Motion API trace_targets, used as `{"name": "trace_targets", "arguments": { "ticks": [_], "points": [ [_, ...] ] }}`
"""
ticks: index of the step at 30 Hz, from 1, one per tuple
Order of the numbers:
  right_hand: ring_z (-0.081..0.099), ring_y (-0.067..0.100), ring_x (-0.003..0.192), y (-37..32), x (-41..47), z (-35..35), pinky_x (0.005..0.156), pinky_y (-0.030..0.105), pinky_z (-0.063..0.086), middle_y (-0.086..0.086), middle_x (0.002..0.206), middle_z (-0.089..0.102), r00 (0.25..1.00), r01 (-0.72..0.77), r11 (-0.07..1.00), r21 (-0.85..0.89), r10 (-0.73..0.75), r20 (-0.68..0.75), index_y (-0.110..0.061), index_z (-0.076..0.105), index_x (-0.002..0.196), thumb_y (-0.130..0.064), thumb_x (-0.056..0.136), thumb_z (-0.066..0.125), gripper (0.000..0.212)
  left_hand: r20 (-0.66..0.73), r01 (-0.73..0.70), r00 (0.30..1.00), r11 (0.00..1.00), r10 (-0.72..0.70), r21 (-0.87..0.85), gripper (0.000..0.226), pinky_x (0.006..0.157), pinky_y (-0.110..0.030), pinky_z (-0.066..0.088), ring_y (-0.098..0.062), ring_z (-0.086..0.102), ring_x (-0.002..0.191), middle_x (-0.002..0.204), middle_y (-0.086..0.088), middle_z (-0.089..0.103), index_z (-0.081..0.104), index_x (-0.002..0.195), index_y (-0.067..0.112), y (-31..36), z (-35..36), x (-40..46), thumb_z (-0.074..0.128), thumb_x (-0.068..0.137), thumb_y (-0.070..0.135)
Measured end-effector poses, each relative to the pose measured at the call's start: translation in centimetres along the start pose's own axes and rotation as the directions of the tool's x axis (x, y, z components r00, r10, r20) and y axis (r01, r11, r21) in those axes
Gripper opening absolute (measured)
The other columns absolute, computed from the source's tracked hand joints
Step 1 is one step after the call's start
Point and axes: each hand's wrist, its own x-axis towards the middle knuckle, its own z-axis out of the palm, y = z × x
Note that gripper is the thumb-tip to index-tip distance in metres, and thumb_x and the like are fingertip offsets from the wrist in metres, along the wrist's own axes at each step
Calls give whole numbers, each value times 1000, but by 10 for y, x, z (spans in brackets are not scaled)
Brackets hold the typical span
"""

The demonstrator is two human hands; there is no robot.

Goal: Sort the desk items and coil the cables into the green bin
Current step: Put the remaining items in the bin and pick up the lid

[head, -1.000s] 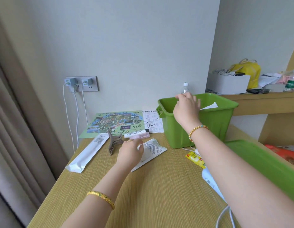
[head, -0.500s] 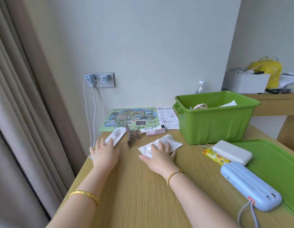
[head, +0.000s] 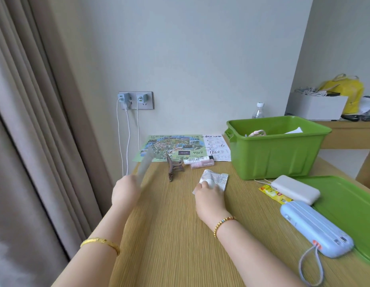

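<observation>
We note the left hand (head: 126, 191) gripping a long white packet (head: 145, 163), raised and blurred. The right hand (head: 209, 196) pinches a printed sachet (head: 216, 179) on the desk (head: 169, 235), left of the green bin (head: 277, 154).

Glossy plastic green bin (head: 271, 160) on matt wood-grain desk (head: 175, 235).

The left hand (head: 126, 190), flat on the long white packet (head: 145, 163) half a second ago, now grips its near end and tilts the blurred far end up off the desk. The right hand (head: 209, 195) now pinches the printed sachet (head: 216, 179), bunching it.
</observation>
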Motion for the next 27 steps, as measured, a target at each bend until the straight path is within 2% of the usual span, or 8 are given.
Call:
{"name": "trace_targets", "arguments": {
  "ticks": [2,6,10,12,14,20,24,27],
  "points": [
    [40,30,122,6,-4,1,102,38,33,7,124,48,996,44,993,109,-35,-83,-13,49,119,5,81,38,43,-78,26,996,959,-50,-282,25,49,-31,20,-27,35,60,58,-6,40,34,58,10,0,-4,-7,35,80,-2],
    [51,24,110,15,-11,-14,84,30,42,3,122,54,942,73,902,426,78,-327,-15,52,118,12,77,33,53,-144,-5,983,772,-113,-636,22,54,-31,35,-31,64,66,69,-13,53,41,69,-1,23,-11,-20,32,88,3],
    [60,32,88,30,-10,-54,60,30,33,11,95,65,851,43,723,690,335,-404,-10,56,112,4,86,34,37,-104,-79,995,676,4,-733,24,78,-48,52,-31,54,71,76,-12,48,51,74,3,77,-20,-23,41,93,13],
    [60,33,95,43,-7,-79,63,32,37,14,97,65,786,104,573,813,453,-420,-7,57,110,-3,94,33,29,-31,-77,996,652,82,-754,29,62,-34,54,-22,50,65,70,-5,49,49,67,15,111,-22,-24,41,95,17],
    [58,28,100,64,-6,-102,67,26,35,12,106,65,705,174,507,844,534,-466,-6,56,116,-7,98,32,30,26,-80,988,654,152,-752,26,46,-22,43,-19,49,57,66,-1,49,52,71,16,148,-21,-25,41,95,18],
    [51,21,80,151,-2,-148,62,25,33,-1,84,53,531,216,561,799,620,-578,-5,54,112,-9,99,28,29,215,-110,917,731,336,-674,30,32,-10,27,-15,39,41,54,-1,44,42,59,16,244,-13,-12,40,87,8],
    [53,25,84,207,9,-155,66,33,36,7,89,58,466,165,601,782,651,-599,-7,54,107,-9,98,28,27,112,-463,828,782,549,-417,24,48,-18,37,-16,49,58,64,3,57,67,84,21,292,-1,13,45,89,14],
    [53,22,95,225,22,-143,66,21,30,6,102,60,462,122,641,758,639,-615,-12,57,111,-2,94,31,33,25,-616,770,753,637,-231,32,67,-25,40,-26,58,84,87,-2,64,68,104,27,319,17,29,43,90,12]
  ]
}}
